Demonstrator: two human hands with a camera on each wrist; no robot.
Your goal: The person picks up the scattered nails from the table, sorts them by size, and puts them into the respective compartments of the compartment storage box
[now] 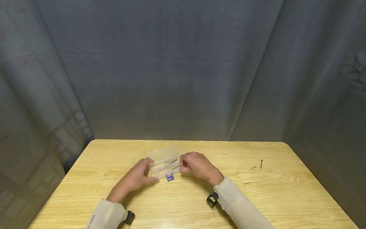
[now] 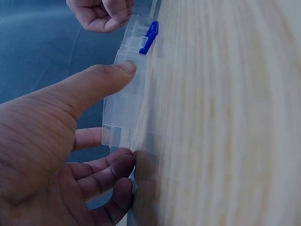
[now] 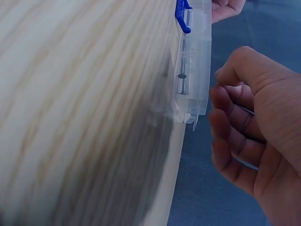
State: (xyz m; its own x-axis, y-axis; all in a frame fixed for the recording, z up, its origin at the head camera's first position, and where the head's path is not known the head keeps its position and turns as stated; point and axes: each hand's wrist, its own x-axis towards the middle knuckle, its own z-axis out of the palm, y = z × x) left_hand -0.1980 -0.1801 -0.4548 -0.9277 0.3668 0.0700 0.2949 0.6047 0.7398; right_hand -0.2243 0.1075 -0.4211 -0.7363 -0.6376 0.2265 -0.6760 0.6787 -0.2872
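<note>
A clear plastic box [image 1: 159,169] with a blue latch [image 1: 170,176] lies on the table, its lid [image 1: 163,154] opened toward the back. My left hand [image 1: 138,175] grips the left end, thumb along the front side and fingers around behind. Inside the box lie thin metal pieces, among them a flat-headed nail [image 3: 182,76] seen through the wall in the right wrist view. Right over the box's right end is my right hand [image 1: 197,165], fingers curled and thumb near the index finger. I cannot tell whether something small is between those fingertips.
Right of the box, a long dark nail or screw [image 1: 261,163] lies on the wooden table [image 1: 177,206]. Around it are smaller thin pieces [image 1: 253,167], one nearer the front [image 1: 247,183] and one farther back [image 1: 224,154]. Grey curtains [image 1: 171,79] hang behind the table.
</note>
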